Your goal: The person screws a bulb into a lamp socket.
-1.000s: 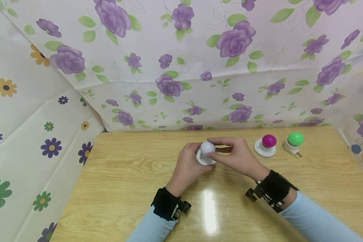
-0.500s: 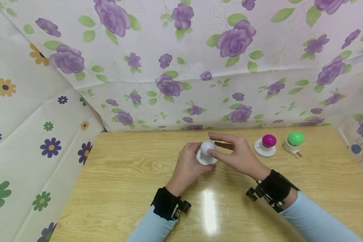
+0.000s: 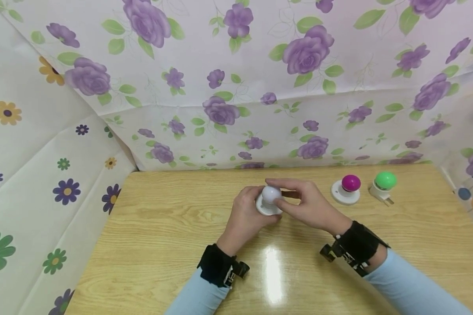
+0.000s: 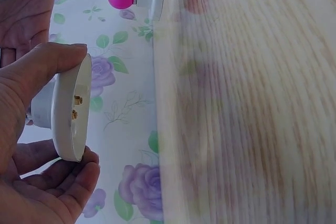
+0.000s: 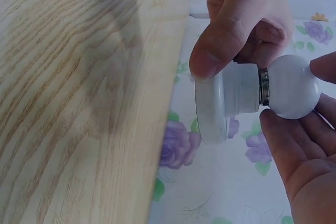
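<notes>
Above the table, in the head view, a white light bulb sits upright in a round white lamp holder. My left hand grips the holder's base by its rim. Brass terminals show on the hollow underside of the holder in the left wrist view. With thumb and fingers, my right hand pinches the bulb from the right. A strip of the bulb's metal screw collar shows between globe and holder in the right wrist view.
To the right stands a magenta bulb in a white round holder. Beside it is a green bulb in a white plug-in socket with metal prongs. A floral cloth hangs behind the wooden table.
My right fingers have spread off the bulb, then closed around it again, with the thumb staying near its side. The left hand and holder have barely moved.
</notes>
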A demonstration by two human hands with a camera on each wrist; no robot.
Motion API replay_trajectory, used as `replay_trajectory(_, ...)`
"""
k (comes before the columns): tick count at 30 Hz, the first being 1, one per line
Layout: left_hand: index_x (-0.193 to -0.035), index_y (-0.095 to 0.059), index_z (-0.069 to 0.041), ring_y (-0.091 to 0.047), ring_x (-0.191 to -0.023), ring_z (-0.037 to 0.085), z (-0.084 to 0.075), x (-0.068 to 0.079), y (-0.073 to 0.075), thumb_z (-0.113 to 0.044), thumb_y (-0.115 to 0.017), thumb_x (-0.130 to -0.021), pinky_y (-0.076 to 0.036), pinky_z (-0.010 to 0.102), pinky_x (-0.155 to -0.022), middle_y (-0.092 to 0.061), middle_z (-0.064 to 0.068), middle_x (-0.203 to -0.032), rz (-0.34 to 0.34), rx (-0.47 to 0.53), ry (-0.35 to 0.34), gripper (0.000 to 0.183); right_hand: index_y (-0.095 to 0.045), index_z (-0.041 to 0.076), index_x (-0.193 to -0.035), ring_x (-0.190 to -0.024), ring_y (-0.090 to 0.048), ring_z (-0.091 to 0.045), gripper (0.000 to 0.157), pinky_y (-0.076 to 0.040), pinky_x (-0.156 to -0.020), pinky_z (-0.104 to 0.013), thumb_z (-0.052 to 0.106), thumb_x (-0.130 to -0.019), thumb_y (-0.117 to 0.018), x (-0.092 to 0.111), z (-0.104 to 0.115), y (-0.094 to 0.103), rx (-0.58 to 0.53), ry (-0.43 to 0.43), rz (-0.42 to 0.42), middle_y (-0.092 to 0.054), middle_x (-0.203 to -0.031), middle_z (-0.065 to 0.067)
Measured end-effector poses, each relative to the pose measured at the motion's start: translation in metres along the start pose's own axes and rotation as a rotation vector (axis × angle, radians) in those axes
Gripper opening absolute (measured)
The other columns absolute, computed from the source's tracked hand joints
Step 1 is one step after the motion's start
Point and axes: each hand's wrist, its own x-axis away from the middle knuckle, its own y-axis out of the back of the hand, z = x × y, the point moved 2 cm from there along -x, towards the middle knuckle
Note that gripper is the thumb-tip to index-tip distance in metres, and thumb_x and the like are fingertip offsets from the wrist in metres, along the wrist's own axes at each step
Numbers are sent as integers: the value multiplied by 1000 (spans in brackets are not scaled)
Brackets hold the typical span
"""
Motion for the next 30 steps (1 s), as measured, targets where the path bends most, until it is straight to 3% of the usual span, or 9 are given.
replay_trajectory(2, -123, -55, -14, -50, -100, 10, 0, 0, 0, -41, -81, -66, -44, 27, -81, -52, -3, -115, -1, -3, 1, 69, -57, 7, -124, -116, -50, -19, 40, -45, -88, -42, 5, -85, -65, 0, 2, 1, 9, -3, -15, -55, -126, -3)
replay_trajectory(11, -123, -56, -15, -49, -101, 10, 0, 0, 0, -41, -81, -66, -44, 27, -82, -52, -3, -115, -1, -4, 8, 68, -63, 17, -118, -105, -56, -12, 39, -49, -79, -30, 25, -81, -72, -1, -24, 0, 16, 3, -89, -60, -119, 1)
replay_trajectory(19, -122, -56, -16, -49, -100, 10, 0, 1, 0, -41, -81, -66, -44, 27, -82, -52, -4, -114, -4, 4, 8, 66, -65, 16, -114, -102, -58, -12, 38, -49, -79, -32, 26, -79, -74, -1, -13, 1, 44, -4, -141, -61, -115, 4)
replay_trajectory(25, -123, -56, -16, -49, -102, 10, 0, 0, 0, -41, -81, -66, -44, 27, -83, -52, -4, -115, -9, -10, 15, 67, -58, 12, -124, -109, -55, -20, 43, -46, -87, -40, 17, -83, -71, -1, 8, 5, 29, 11, -94, -54, -127, -1)
replay_trajectory(30, -123, -56, -16, -49, -102, 10, 0, 0, 0, -41, -81, -66, -43, 27, -83, -52, -4, -116, -5, -9, 19, 68, -54, 8, -129, -116, -50, -25, 47, -43, -90, -46, 10, -84, -68, -2, 10, 5, 23, 39, -20, -50, -133, -6)
